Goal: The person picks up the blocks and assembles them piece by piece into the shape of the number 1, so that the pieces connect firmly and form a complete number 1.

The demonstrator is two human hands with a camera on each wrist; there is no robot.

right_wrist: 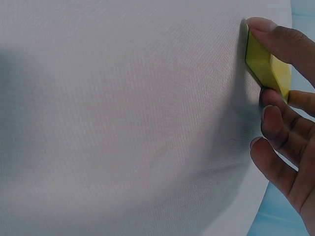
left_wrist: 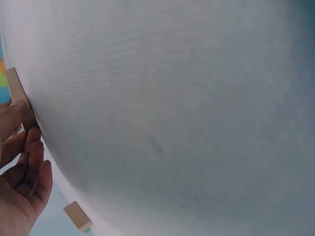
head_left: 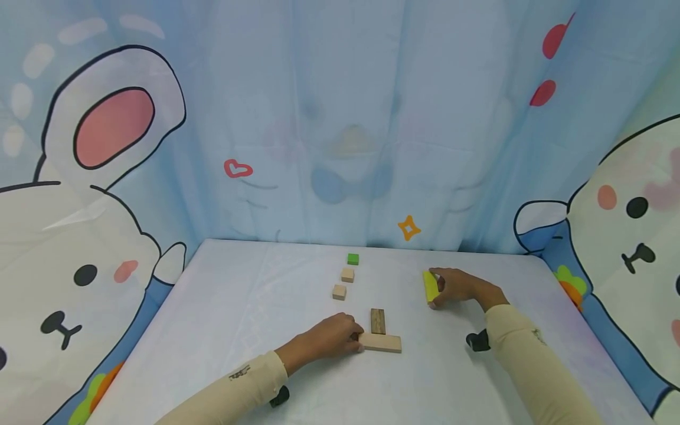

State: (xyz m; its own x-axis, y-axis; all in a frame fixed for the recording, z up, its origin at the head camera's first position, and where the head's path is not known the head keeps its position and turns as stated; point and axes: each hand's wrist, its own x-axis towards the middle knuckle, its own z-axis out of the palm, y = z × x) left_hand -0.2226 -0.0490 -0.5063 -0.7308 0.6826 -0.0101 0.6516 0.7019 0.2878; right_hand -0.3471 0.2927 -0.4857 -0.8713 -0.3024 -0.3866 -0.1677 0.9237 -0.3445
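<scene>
White tabletop (head_left: 239, 295) beneath left hand (head_left: 330, 336) and right hand (head_left: 458, 284).
The left grip pinches the left end of a pale plank (head_left: 383, 343); the right grip, spread wider, holds a yellow block (head_left: 431, 285) by its ends, farther back and rightward. A dark brown block (head_left: 378, 321) adjoins the plank's far edge. Beyond, two plain cubes (head_left: 339, 292) and a green cube (head_left: 353, 259) form a loose row.
</scene>
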